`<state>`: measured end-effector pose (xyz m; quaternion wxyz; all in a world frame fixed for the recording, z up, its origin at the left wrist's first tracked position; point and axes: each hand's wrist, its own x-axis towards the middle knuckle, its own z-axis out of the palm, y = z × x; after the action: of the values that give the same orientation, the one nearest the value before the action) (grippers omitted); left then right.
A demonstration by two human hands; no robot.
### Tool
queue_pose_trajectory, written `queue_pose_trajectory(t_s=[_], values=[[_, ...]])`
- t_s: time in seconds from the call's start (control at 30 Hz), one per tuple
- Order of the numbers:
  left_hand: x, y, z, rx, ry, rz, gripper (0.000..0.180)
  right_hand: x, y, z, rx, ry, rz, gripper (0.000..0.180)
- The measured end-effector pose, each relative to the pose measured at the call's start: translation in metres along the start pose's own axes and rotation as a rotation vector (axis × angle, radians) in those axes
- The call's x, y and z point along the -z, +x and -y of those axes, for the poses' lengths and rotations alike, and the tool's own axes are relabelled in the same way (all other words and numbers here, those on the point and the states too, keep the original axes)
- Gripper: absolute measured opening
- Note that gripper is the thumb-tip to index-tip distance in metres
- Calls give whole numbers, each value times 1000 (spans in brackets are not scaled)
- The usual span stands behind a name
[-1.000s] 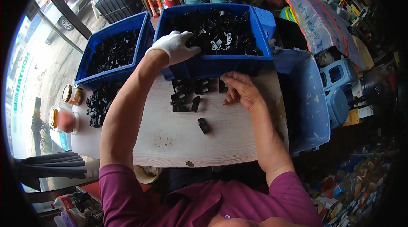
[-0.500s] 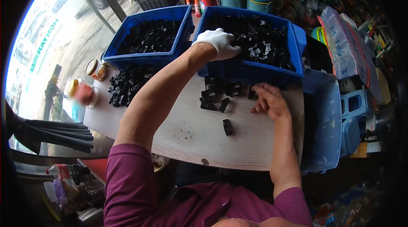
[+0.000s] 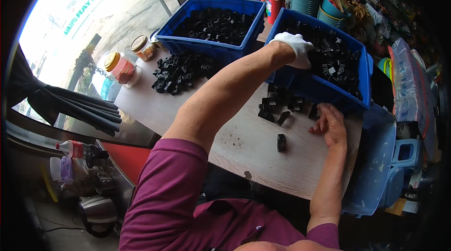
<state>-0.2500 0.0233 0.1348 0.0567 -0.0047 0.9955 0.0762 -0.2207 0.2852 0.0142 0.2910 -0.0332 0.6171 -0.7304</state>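
My left hand (image 3: 297,50), in a white glove, reaches over the near left wall of the right blue bin (image 3: 300,79). Its fingers point down at the small black plastic parts (image 3: 336,56) inside, and their tips are hidden. Bare, my right hand (image 3: 332,126) rests on the table in front of this bin, loosely bent with fingers and thumb apart. Beside its fingertips is a dark part (image 3: 313,111); I cannot tell whether they touch. Several loose black parts (image 3: 277,103) lie left of that hand, and a single black part (image 3: 281,143) sits nearer me.
Another blue bin (image 3: 202,44) of black parts stands at the back left, with a heap of parts (image 3: 181,70) before it. Lidded jars (image 3: 123,68) line the table's left edge. A light-blue tub (image 3: 373,157) adjoins the right edge.
The whole view has turned, shifting the table and bins rightward in the picture. My left hand stays at the right bin and my right hand at the same table spot.
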Motion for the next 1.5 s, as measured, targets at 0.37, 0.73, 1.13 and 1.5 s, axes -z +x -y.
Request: queue_pose_trajectory(t_s=[0.37,0.73,1.13,1.5], values=[[-8,-3,6,-100,31,-78,50,6,2,-4,73,0,-5,32],[-10,1,17,-156,-156,31,59,-3,2,-3,42,-21,1,33],[-18,15,12,-60,-46,5,53,1,1,-3,70,-83,47,35],[-15,11,3,31,-16,23,51,-7,3,-4,107,-42,-65,34]])
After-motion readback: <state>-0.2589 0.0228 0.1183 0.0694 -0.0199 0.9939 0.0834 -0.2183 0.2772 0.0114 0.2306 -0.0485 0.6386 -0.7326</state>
